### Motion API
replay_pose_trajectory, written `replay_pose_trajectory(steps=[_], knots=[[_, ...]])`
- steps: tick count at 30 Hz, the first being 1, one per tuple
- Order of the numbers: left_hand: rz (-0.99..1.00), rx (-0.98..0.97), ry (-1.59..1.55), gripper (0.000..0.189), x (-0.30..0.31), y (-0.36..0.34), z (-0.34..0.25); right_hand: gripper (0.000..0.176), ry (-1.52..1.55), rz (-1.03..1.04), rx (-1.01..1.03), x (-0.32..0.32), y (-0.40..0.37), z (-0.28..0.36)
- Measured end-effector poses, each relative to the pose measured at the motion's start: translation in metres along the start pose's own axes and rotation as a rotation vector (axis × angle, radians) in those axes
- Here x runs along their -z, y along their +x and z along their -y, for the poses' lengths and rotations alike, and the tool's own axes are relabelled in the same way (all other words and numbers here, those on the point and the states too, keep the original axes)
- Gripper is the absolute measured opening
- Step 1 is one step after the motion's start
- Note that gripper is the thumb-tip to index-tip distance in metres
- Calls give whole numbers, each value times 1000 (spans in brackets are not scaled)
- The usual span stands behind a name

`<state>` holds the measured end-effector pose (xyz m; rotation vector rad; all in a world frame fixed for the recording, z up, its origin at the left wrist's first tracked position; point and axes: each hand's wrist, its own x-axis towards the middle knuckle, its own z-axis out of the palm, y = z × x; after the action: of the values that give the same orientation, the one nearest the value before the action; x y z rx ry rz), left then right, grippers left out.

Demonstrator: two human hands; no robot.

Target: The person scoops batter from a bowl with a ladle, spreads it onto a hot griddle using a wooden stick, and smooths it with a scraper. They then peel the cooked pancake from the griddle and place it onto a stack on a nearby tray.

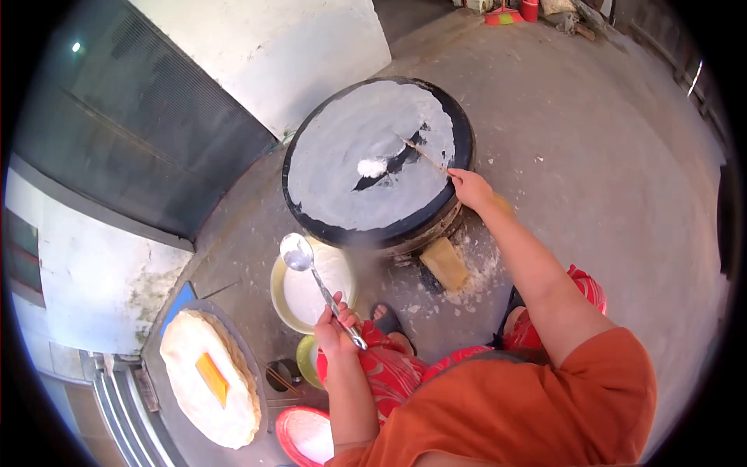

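My left hand [338, 327] is closed around the handle of a shiny metal ladle [296, 251], its bowl over a wide basin [282, 300] of white batter. My right hand [469, 187] pinches the end of a thin wooden stick [428, 156], whose far part reaches onto the batter on a round black griddle [464, 136]. A thin pale layer of batter [342, 128] covers most of the griddle. Dark bare streaks run through its middle, beside a thicker white blob [372, 167].
A stack of round flatbreads [179, 366] lies at lower left, with an orange-yellow flat piece [212, 379] on top. A red-rimmed bowl [284, 436], a green bowl [306, 362] and a dark cup [282, 377] stand near my legs. A tan block [445, 263] sits under the griddle.
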<state>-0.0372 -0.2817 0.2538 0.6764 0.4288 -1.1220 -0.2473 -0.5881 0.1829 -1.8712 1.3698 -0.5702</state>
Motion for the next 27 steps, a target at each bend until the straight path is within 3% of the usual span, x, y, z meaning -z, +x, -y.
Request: replay_pose_trajectory(steps=[1,2,4,9,11,13,14,16,17,19,25,27], knots=[[-7,0,-7,32,2,0,0,24,106,-60,-76,-13,3,-11],[-1,-4,7,32,3,2,-1,25,45,-67,123,-24,1,-11],[10,-9,24,32,3,2,-2,24,-18,36,141,-28,-8,5],[37,11,5,31,3,0,-4,25,-364,238,162,37,-32,54],[12,-6,6,31,3,-2,-4,26,-395,217,149,53,-43,63],[21,-8,13,31,6,-1,-4,32,-547,-167,275,46,-56,57],[26,-11,24,32,7,0,-4,32,-547,-167,274,33,-62,53],[23,-16,41,31,4,-1,-2,41,-455,-317,525,-13,-75,42],[21,-22,59,31,2,-2,-2,47,-558,-228,557,-30,-87,43],[43,8,34,32,5,1,-4,47,-586,-247,673,-64,-99,36],[46,22,21,32,10,-1,-7,45,-697,-347,478,-36,-65,14],[51,14,40,31,11,0,-8,35,-469,-313,286,-29,-72,23]])
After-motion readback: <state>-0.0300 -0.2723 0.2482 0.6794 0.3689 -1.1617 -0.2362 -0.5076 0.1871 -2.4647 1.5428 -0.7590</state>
